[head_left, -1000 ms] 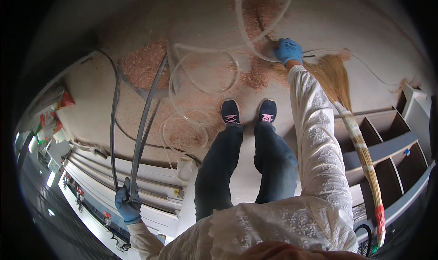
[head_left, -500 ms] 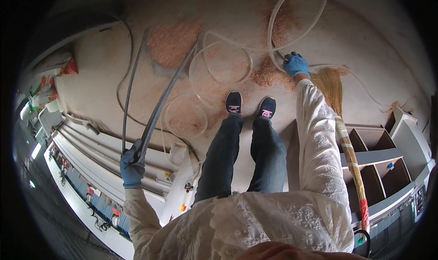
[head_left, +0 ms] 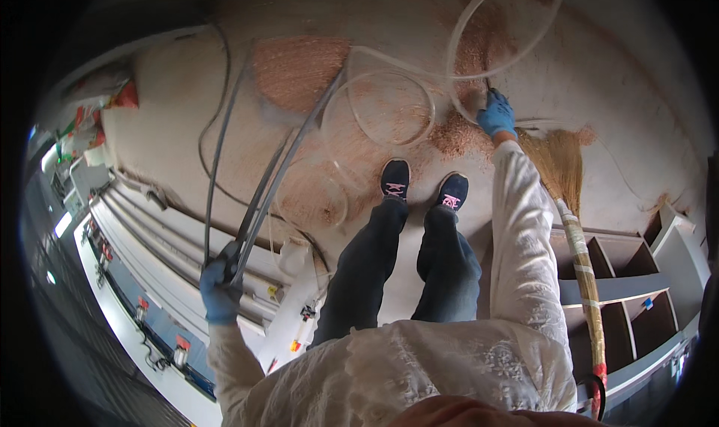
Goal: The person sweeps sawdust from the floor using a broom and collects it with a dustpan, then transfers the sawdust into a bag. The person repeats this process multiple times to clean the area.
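Observation:
My left hand (head_left: pixel 219 288), in a blue glove, is closed round the near ends of long dark strips (head_left: pixel 296 153). They run forward to both sides of a flat patch of reddish granules (head_left: pixel 299 71), which has a greyish, see-through edge. My right hand (head_left: pixel 496 116), also gloved in blue, reaches far forward over the floor with its fingers curled. A thin dark end pokes out beyond them; the rest is hidden in the grip. Beside that hand are loops of clear hose (head_left: pixel 451 49) and heaped reddish granules (head_left: pixel 457 136).
A straw broom (head_left: pixel 562 168) leans along my right forearm. Grey shelving (head_left: pixel 614 283) stands at the right. White rails or pipes (head_left: pixel 165 236) run along the left, with a black cable (head_left: pixel 204 138) on the floor. My shoes (head_left: pixel 395 178) stand amid scattered granules.
The view has shifted slightly. The dark strips at my left hand have spread apart, showing several separate strips. My right hand has turned a little, and the thin dark end shows beyond its fingers.

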The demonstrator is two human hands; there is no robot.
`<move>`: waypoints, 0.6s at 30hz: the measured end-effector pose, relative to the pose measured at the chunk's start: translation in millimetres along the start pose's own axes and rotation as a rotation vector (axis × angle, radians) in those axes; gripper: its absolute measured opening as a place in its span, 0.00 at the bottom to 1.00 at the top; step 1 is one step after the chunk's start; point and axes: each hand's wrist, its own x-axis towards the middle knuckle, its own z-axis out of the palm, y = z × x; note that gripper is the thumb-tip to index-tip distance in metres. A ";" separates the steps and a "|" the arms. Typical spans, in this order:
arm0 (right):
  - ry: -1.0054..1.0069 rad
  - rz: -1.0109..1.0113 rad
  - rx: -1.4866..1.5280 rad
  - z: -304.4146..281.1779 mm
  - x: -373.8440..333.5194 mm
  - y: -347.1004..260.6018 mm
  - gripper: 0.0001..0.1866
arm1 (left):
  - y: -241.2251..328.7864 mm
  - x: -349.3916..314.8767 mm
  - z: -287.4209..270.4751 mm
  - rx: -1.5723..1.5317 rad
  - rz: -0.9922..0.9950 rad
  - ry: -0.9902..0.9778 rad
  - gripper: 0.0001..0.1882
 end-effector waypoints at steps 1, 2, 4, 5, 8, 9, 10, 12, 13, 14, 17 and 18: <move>0.052 0.034 0.059 -18.0 -6.3 -2.0 0.29 | -0.2 0.2 -1.3 0.026 0.039 0.008 0.05; 0.202 0.043 0.241 -40.8 -15.1 -1.7 0.28 | 3.8 3.3 -3.1 0.051 0.000 -0.053 0.07; 0.428 0.133 0.625 -89.2 -38.2 -1.9 0.16 | 8.0 5.1 -6.7 -0.120 -0.001 -0.138 0.09; 0.361 0.336 0.970 -116.0 -49.2 -0.1 0.14 | 12.6 6.5 -8.2 -0.135 -0.007 -0.185 0.10; 0.744 0.412 1.327 -193.3 -85.1 5.6 0.09 | 21.3 -12.1 -11.7 -0.144 0.011 -0.046 0.11; 0.766 0.425 1.580 -217.2 -99.1 7.9 0.06 | 24.4 -26.3 -12.2 -0.194 0.020 -0.044 0.11; 0.821 0.513 1.720 -237.6 -113.9 7.3 0.03 | 28.6 -43.2 -13.9 -0.245 0.029 -0.046 0.11; 0.826 0.506 1.710 -269.9 -150.2 3.6 0.03 | 37.3 -87.6 -19.6 -0.311 0.049 -0.014 0.11; 0.793 0.466 1.649 -282.6 -166.7 -4.3 0.03 | 44.1 -109.8 -23.2 -0.365 0.047 0.064 0.10; 0.759 0.429 1.586 -294.0 -184.0 -13.2 0.03 | 50.6 -135.5 -29.6 -0.390 0.046 0.028 0.09; 0.652 0.357 1.487 -330.4 -236.3 -43.9 0.03 | 58.6 -211.0 -54.7 -0.512 0.039 -0.042 0.07; 0.613 0.345 1.470 -339.0 -251.2 -60.5 0.03 | 60.0 -228.5 -64.8 -0.561 0.085 -0.088 0.05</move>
